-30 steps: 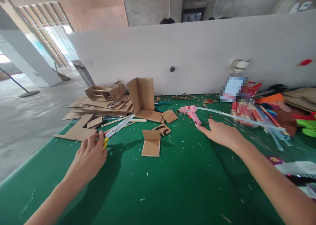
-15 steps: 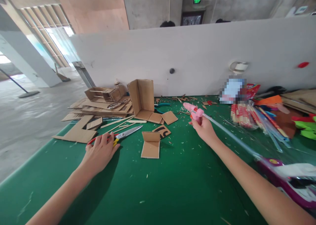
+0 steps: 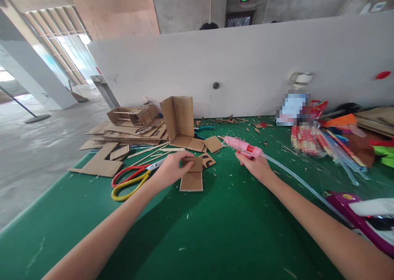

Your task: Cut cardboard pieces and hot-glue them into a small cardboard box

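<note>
Relative to half a second earlier, found the left hand point(image 3: 177, 166) lifted off the scissors point(image 3: 144, 175) and moved to the folded cardboard piece point(image 3: 191, 183), pinching the raised flap point(image 3: 197, 164) between thumb and fingers. Noted the scissors lying loose, nearer the left edge of the counter point(image 3: 197, 239). Found the pink glue gun point(image 3: 241, 145) gripped in the right hand point(image 3: 255, 165) as before, but turned more side-on. Located the folded cardboard piece just beside the left hand, extending right and nearward, well apart from the right hand. Cannot tell whether fully resting on the counter.
</note>
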Tool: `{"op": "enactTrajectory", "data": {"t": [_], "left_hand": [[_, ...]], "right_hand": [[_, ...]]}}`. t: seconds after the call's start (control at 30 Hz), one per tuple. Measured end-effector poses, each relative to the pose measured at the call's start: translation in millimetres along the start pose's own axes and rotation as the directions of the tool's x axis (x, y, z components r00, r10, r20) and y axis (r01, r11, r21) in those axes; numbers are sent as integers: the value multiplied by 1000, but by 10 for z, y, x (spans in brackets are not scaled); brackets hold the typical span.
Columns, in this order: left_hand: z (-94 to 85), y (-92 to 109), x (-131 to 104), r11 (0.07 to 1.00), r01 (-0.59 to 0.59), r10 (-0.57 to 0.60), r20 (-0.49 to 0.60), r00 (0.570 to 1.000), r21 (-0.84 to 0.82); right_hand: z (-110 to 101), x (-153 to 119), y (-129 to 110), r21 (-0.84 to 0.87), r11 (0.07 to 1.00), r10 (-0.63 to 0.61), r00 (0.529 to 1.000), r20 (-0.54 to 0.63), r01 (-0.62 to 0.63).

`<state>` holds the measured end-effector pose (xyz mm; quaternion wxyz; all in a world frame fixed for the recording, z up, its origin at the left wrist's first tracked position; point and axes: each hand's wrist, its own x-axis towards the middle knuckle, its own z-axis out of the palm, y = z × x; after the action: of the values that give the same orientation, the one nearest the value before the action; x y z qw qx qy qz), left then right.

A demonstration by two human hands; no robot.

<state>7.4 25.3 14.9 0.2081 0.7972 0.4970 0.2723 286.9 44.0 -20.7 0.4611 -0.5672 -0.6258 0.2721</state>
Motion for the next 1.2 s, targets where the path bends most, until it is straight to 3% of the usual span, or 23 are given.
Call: {"op": "enactTrajectory", "data": {"t": [0.17,0.3,0.47,0.6,0.7,0.77,0.8,0.83,0.9,0.93,1.0,1.1,1.2], "left_hand": [[-18,-204,8,998,38,-33,-138,990,40],[95,-303,-115,996,86,-83,-265,961,-1],[198,-283,-144,998,31,-45,-246,968,-62],[164,-251,-170,997,-30,6,-286,958,-78],[122,-101,-213,981,-145,183,-390,903,126],[169,107,-224,902,-238,348,-278,895,361],[232,234,-213,838,-314,408,-131,903,445],[322,366,-183,784,-363,415,10,910,503],[560,604,-53,720,-373,356,149,923,585],[692,693,46,713,-351,309,177,934,607],[938,799,283,722,-239,211,122,970,650],[1190,823,561,767,-50,4,73,997,639],[1304,819,574,796,-50,3,79,997,603]], "right_hand": [[16,-59,39,14,994,-107,993,48,106],[56,-144,22,-27,986,-158,971,180,165],[111,-200,-31,-42,992,-99,955,278,115],[108,-86,52,104,995,-9,995,99,-2],[82,39,159,304,951,78,996,-47,-60],[69,104,218,397,912,148,986,-76,-106],[66,126,238,419,899,179,981,-77,-131],[66,143,250,430,891,202,976,-79,-149],[69,159,255,441,884,218,971,-98,-154],[68,163,250,447,882,218,970,-111,-147],[55,170,237,465,875,223,964,-146,-132],[4,202,237,500,859,232,954,-190,-109],[-47,254,259,546,833,250,943,-219,-94]]}}
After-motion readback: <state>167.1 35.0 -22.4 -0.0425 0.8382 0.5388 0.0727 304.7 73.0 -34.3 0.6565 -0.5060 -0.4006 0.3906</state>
